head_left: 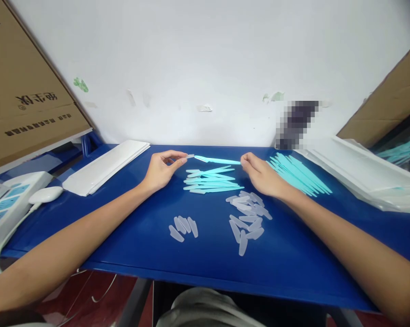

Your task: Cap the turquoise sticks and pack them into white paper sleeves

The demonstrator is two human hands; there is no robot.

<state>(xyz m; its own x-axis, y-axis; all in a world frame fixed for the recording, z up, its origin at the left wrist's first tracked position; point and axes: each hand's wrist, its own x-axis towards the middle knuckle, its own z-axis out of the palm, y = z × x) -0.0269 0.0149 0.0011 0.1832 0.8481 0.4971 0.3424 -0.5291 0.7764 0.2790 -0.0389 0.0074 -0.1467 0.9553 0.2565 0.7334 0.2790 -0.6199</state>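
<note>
Left hand (162, 170) is pinching a clear cap (190, 156), barely showing; right hand (259, 175) is gripping a teal stick (218, 160), its end hiding inside the grip.

The flat tabletop (123, 236) is a deep, even blue. On it every thin plastic stick is the same pale turquoise, whether the single turquoise stick (218, 161) in the right hand (261, 175), the loose middle pile (212, 181) or the fanned bunch (300, 177). The small plastic caps are frosted and milky-clear: the frosted cap (190, 156) at the left hand (162, 170), the row of four (183, 227) and the scattered heap (247, 215). The stack of flat sheets (106, 165), the rounded mouse (45, 194) and the wall (205, 54) are white — the wall with faint green smudges. The big cardboard box (27, 100) is brown with black print; the low carton (7, 200) is white, patterned with light blue squares.
</note>
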